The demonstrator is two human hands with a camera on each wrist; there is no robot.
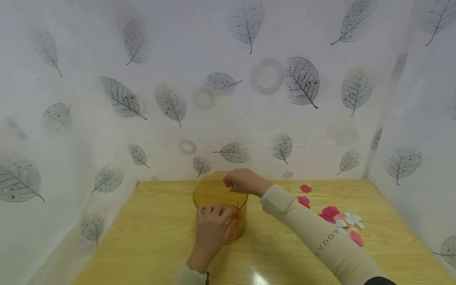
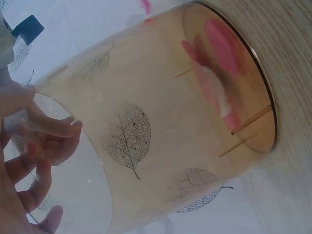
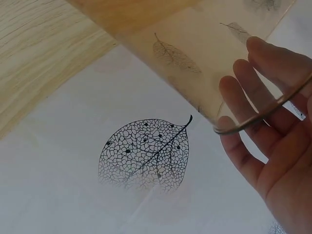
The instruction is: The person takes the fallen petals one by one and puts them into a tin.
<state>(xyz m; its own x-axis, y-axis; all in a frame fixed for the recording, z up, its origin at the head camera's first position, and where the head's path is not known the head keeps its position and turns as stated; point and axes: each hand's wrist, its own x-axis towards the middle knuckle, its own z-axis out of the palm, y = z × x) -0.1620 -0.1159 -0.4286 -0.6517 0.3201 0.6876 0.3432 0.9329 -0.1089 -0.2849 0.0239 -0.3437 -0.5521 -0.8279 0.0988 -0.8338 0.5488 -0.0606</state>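
1. We have an amber see-through container [image 2: 165, 112] standing upright abt mid-bench, mouth up, on the wood-grain bench [image 1: 160, 221].
2. Down at its base we see pink petals [image 2: 224, 48] w/ paler bits, plus thin brown sticks [image 2: 252, 120]; a bit blurry thru the wall.
3. L hand [image 1: 211, 231]: we find it on the container's near side. Fingers spread apart, tips at the near rim, thumb toward the R side. How hard they press, we can't tell.
4. R hand [image 1: 246, 182]: it's at the mouth, wrist over the R part of the rim. Fingers loosely bent & apart, w/ gaps b/w them in the R wrist view, where we see some thru the amber wall. Exact depth we can't tell.
5. R sleeve [image 1: 320, 233]: cream w/ dark lettering, slanting in from lower R, hiding pt of the bench. L sleeve [image 1: 187, 277] shows at the bottom edge.
6. On the bench, R of the container, we count several loose red/pink petals [image 1: 330, 211] & white petals [image 1: 354, 219], most in a cluster beside the R sleeve, a couple farther back.
7. Bg: we see pale sheeting [image 1: 199, 23] w/ dark leaf prints, back & both sides.
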